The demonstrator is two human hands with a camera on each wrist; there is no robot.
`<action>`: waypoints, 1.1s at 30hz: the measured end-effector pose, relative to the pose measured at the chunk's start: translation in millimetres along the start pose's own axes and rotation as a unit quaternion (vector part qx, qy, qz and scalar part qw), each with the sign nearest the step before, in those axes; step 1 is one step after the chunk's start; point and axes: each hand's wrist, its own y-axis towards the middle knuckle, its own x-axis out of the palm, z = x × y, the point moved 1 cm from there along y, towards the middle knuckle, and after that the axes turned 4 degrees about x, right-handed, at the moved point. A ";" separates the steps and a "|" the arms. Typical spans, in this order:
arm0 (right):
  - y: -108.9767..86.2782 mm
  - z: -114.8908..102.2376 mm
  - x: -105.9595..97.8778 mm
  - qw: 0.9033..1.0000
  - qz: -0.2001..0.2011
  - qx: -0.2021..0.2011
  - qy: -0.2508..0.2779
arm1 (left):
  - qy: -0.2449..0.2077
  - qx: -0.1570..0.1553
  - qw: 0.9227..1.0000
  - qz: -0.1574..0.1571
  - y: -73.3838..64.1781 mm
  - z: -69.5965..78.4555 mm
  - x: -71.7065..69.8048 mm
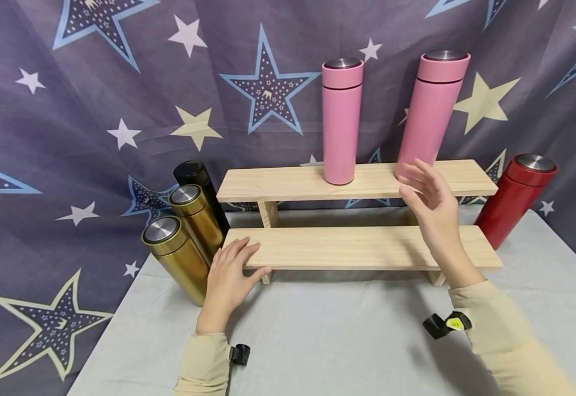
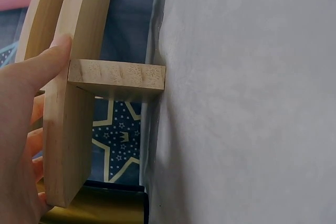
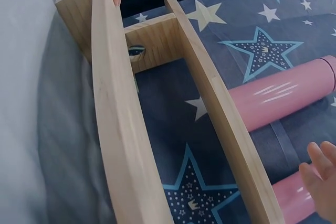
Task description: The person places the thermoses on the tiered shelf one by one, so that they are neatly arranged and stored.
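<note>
My left hand (image 1: 228,278) holds the left end of the lower board of a two-tier wooden shelf (image 1: 347,250). Its thumb lies along the board's front edge and its fingers reach over the top, as the left wrist view also shows. My right hand (image 1: 433,212) is raised by the right end of the upper board, fingers spread and lightly bent, holding nothing. Just behind its fingertips stands a pink thermos bottle (image 1: 433,104), its base partly hidden by the hand. Another pink thermos bottle (image 1: 342,121) stands left of it on the upper board.
Left of the shelf two gold bottles (image 1: 181,264) and a black bottle (image 1: 204,179) stand in a row on the grey-covered table (image 1: 327,341). A red bottle (image 1: 515,201) stands at the shelf's right end. A star-patterned curtain (image 1: 134,110) hangs close behind.
</note>
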 end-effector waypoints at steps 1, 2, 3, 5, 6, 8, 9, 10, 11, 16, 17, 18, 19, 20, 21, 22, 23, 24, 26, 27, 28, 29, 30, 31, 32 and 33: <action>-0.8 -0.3 -2.3 1.000 0.005 -0.003 0.006 | 0.000 0.000 1.000 0.000 0.1 -0.1 0.1; -1.7 -0.8 -4.7 1.000 0.010 -0.005 0.008 | -0.001 0.000 1.000 0.001 0.2 -0.2 0.1; -2.6 -1.4 -7.1 1.000 0.015 -0.007 0.011 | 0.000 0.000 1.000 0.001 0.3 -0.3 0.1; -4.6 -2.9 -12.0 0.999 0.024 -0.011 0.024 | 0.000 0.000 1.000 0.001 0.3 -0.5 0.2; -5.6 -3.7 -14.4 0.999 0.028 -0.014 0.030 | 0.000 0.000 1.000 0.001 0.3 -0.6 0.2; -7.7 -4.9 -19.5 0.998 0.034 -0.019 0.045 | 0.001 0.000 1.000 0.002 0.3 -0.7 0.0; -8.9 -5.1 -22.2 0.998 0.038 -0.021 0.051 | 0.001 0.000 1.000 0.002 0.3 -0.6 0.0; -10.1 -5.2 -24.9 0.997 0.040 -0.021 0.056 | 0.000 0.001 1.000 0.002 0.3 -0.5 -0.1; -11.3 -5.0 -27.7 0.997 0.043 -0.020 0.060 | 0.000 0.001 1.000 0.002 0.4 -0.4 -0.2; -17.3 -1.0 -42.5 0.996 0.063 -0.013 0.064 | 0.002 0.004 1.000 0.004 0.5 -0.2 -0.1; -18.4 0.1 -45.8 0.995 0.066 -0.014 0.067 | 0.003 0.004 1.000 0.004 0.5 -0.3 0.1; -19.4 1.3 -48.9 0.995 0.070 -0.017 0.068 | 0.004 0.004 1.000 0.004 0.5 -0.3 0.2; -20.3 2.6 -52.1 0.995 0.072 -0.020 0.071 | 0.003 0.004 1.000 0.004 0.5 0.0 0.0; -21.2 3.9 -55.5 0.994 0.073 -0.024 0.073 | 0.003 0.004 1.000 0.004 0.5 0.1 0.0; -22.0 5.3 -59.2 0.994 0.074 -0.029 0.074 | 0.003 0.004 1.000 0.004 0.5 -0.1 0.2; -22.9 6.6 -62.7 0.994 0.076 -0.034 0.076 | 0.003 0.004 1.000 0.003 0.5 0.0 0.2; -23.8 7.8 -66.2 0.994 0.078 -0.039 0.074 | 0.002 0.003 1.000 0.003 0.4 0.2 0.1; -24.6 8.9 -69.6 0.993 0.078 -0.043 0.073 | 0.001 0.003 1.000 0.003 0.3 0.5 0.0; -26.6 10.5 -76.6 0.993 0.081 -0.047 0.073 | 0.001 0.003 1.000 0.003 0.2 0.6 -0.1; -27.5 11.2 -80.0 0.993 0.082 -0.048 0.073 | 0.000 0.003 1.000 0.002 0.2 0.6 -0.2; -28.2 11.9 -83.0 0.992 0.084 -0.049 0.076 | 0.000 0.003 1.000 0.002 0.1 0.9 -0.3; -29.1 12.1 -85.7 0.992 0.087 -0.051 0.076 | 0.000 0.003 1.000 0.003 0.1 0.8 -0.4; -29.8 12.2 -88.6 0.992 0.089 -0.053 0.076 | 0.000 0.002 1.000 0.003 0.0 0.8 -0.4; -30.4 12.4 -91.4 0.991 0.091 -0.053 0.078 | 0.001 0.003 1.000 0.003 0.0 0.7 -0.6; -31.1 12.7 -94.4 0.991 0.094 -0.054 0.083 | 0.000 0.002 1.000 0.003 0.0 0.7 -0.6; -31.7 13.1 -97.5 0.990 0.097 -0.054 0.085 | 0.001 0.002 1.000 0.003 0.1 0.6 -0.6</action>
